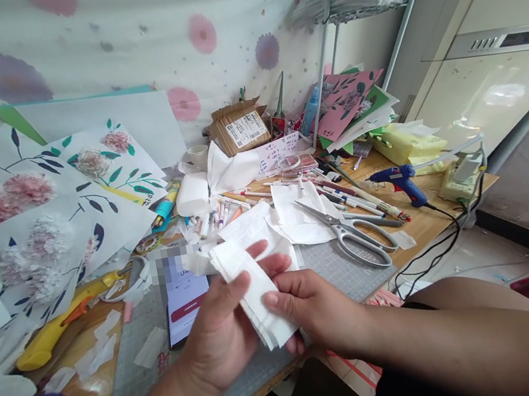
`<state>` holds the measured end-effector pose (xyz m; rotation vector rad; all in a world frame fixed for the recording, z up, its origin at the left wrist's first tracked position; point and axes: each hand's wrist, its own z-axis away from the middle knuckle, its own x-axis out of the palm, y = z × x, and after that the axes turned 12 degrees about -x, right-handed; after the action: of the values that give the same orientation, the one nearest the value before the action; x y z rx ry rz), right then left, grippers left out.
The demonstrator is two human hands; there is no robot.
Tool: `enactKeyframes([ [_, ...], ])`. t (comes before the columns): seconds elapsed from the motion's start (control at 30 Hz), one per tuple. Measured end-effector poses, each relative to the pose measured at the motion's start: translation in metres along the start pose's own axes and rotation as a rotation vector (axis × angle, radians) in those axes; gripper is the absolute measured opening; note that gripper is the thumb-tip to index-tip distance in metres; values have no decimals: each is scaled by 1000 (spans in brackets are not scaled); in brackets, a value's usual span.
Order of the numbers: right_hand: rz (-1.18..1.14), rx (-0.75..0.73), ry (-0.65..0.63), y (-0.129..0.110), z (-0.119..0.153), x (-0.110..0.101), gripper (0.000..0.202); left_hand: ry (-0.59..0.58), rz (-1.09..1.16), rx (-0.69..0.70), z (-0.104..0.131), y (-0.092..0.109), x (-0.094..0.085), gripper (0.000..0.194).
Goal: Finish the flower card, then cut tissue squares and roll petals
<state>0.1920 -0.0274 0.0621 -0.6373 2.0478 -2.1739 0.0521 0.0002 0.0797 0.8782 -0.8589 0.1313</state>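
Note:
A folded stack of white tissue paper (249,288) is held between both hands above the front edge of the desk. My left hand (223,330) grips it from the left, thumb on top and fingers behind. My right hand (315,304) pinches its lower right side, thumb on the front face. Several thin layers show at the stack's lower end. Just beyond, more white tissue sheets (303,208) lie on the grey cutting mat (330,268). Silver scissors (351,231) rest on them, blades pointing away to the left. Left of my hands is a lit phone (187,299).
A blue glue gun (401,182) with a trailing cord sits at the right. A yellow-handled tool (69,318) lies on the left among paper scraps. Pens and brushes (350,197), a cardboard box (240,128) and flower pictures (29,217) crowd the back.

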Motion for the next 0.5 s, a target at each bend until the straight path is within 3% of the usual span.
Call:
enactKeyframes([
  [0.13, 64, 14, -57, 2, -4, 2, 60, 41, -15, -92, 2, 0, -1, 18],
  [0.37, 220, 64, -55, 11, -5, 11, 54, 77, 201, 77, -1, 11, 3, 38],
  [0.5, 306, 36, -126, -1, -3, 2, 50, 25, 131, 44, -1, 4, 0, 21],
])
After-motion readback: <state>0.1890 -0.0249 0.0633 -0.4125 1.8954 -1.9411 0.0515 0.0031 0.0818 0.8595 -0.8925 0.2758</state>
